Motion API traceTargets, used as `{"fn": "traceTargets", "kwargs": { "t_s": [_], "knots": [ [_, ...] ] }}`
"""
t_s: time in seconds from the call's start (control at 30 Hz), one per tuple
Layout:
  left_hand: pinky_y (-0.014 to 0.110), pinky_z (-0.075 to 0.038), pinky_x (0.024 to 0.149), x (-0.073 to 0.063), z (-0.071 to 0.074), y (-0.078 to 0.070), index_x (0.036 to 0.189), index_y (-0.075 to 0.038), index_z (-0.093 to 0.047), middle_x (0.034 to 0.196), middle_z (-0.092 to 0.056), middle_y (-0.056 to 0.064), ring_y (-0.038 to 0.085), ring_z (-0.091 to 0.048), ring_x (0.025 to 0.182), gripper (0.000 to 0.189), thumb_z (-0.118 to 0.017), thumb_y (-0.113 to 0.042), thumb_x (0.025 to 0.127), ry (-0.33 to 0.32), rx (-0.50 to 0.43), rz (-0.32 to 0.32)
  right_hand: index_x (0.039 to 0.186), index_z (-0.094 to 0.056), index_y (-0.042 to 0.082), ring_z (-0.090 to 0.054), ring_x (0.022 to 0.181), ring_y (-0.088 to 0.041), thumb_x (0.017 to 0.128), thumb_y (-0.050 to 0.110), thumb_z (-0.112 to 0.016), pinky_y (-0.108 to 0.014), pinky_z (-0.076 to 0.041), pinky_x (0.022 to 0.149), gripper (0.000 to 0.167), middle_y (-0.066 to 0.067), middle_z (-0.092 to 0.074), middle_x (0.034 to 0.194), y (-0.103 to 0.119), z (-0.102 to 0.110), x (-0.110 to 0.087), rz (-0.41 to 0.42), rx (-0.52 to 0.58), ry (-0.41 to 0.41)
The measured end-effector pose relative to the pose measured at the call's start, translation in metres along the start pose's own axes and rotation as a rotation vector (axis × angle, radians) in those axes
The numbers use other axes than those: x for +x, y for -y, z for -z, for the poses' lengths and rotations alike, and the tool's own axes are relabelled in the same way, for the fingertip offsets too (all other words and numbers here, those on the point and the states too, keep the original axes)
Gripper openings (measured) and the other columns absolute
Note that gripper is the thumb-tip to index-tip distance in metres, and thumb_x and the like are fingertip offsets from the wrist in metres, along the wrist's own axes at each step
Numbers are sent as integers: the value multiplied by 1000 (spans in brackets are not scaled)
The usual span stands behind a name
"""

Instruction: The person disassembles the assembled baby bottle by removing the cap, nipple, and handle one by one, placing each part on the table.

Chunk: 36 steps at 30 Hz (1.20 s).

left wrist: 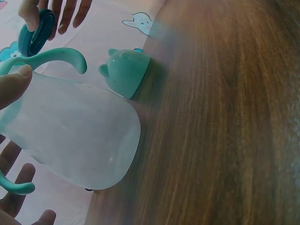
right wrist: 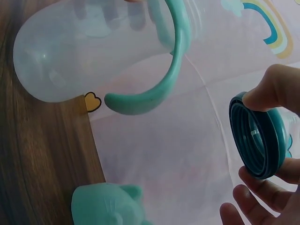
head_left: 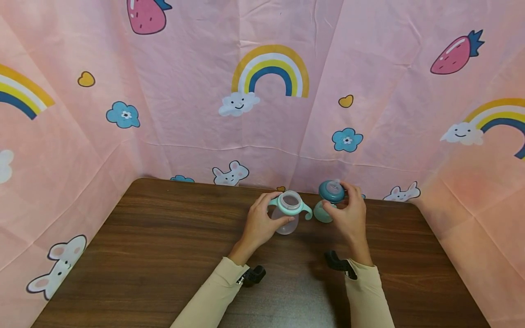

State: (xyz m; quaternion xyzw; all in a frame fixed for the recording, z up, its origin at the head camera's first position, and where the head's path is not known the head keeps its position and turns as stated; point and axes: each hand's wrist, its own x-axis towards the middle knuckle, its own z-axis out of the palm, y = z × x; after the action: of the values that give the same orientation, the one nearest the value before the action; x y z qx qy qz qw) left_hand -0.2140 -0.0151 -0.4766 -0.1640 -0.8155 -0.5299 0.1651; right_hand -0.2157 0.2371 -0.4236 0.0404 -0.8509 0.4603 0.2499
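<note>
Our left hand [head_left: 262, 215] grips the bottle [left wrist: 84, 126] between thumb and fingers near its 2 handles [right wrist: 138, 102], mouth up, seemingly for steadiness. Our right hand [head_left: 349, 213] pinches the collar [right wrist: 273, 140] by its edge, perhaps sparing the teat [head_left: 335, 186]; the cap [left wrist: 125, 72] stands near the bottle on the table [head_left: 184, 255].

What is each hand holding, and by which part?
Left hand: the bottle, by its upper part near the handle ring. Right hand: the teal nipple collar, pinched by its outer edge.
</note>
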Motion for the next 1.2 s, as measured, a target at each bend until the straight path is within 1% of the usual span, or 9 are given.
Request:
{"fn": "traceTargets", "kwargs": {
  "t_s": [0.1,0.23,0.5,0.6,0.7,0.8,0.9,1.03,1.2],
  "knots": [
    [57,-51,106,0,0,0,147,-8,-67,139,-69,9,32,-64,130,78,-103,-25,79,-4,0,-6,146,-63,-4,-58,117,-35,83,13,-85,-46,-47,93,69,-23,-59,132,-2,1,1,-12,-7,0],
    [56,-51,106,0,0,1,147,-9,-67,139,-69,9,32,-64,130,78,-103,-25,79,-6,0,-10,148,-63,-3,-57,118,-35,84,13,-85,-43,-45,93,69,-22,-60,132,-4,4,2,-30,-11,0],
    [55,-51,106,-1,0,1,147,-10,-67,140,-69,8,31,-64,131,78,-103,-26,79,-2,6,-1,150,-61,-4,-57,117,-36,85,11,-84,-50,-47,93,70,-23,-58,135,-10,8,2,-58,-16,-8],
    [56,-52,105,0,0,1,147,-10,-67,139,-69,8,31,-64,130,78,-103,-25,79,-5,6,0,150,-61,-3,-57,116,-36,85,11,-85,-46,-47,92,70,-23,-58,136,-11,9,3,-65,-20,-10],
    [56,-52,105,0,0,1,147,-10,-67,139,-69,8,32,-64,130,78,-103,-25,79,-5,7,3,150,-62,-3,-58,113,-34,86,11,-85,-39,-47,90,70,-23,-58,137,-13,10,3,-72,-31,-13],
    [57,-51,106,0,0,2,147,-10,-67,140,-69,9,33,-63,131,78,-103,-26,79,-2,12,6,150,-62,-3,-59,109,-32,86,12,-85,-31,-46,87,69,-22,-59,137,-15,11,3,-78,-49,-20],
    [57,-51,107,0,-1,2,147,-10,-67,140,-68,9,33,-63,131,78,-103,-26,80,0,15,7,149,-63,-3,-60,102,-31,85,12,-85,-26,-45,84,69,-22,-59,135,-17,12,3,-84,-64,-30],
    [57,-51,106,0,-1,2,147,-11,-67,140,-68,9,33,-63,131,78,-103,-26,80,1,16,7,149,-61,-4,-61,97,-32,85,12,-86,-25,-44,84,71,-23,-59,134,-19,13,3,-100,-67,-39],
    [57,-52,105,0,-1,3,147,-11,-67,140,-68,9,33,-63,131,78,-103,-27,80,2,20,7,150,-60,-5,-62,99,-37,86,12,-87,-30,-45,85,71,-24,-58,133,-22,16,3,-114,-64,-53]
  ]
}}
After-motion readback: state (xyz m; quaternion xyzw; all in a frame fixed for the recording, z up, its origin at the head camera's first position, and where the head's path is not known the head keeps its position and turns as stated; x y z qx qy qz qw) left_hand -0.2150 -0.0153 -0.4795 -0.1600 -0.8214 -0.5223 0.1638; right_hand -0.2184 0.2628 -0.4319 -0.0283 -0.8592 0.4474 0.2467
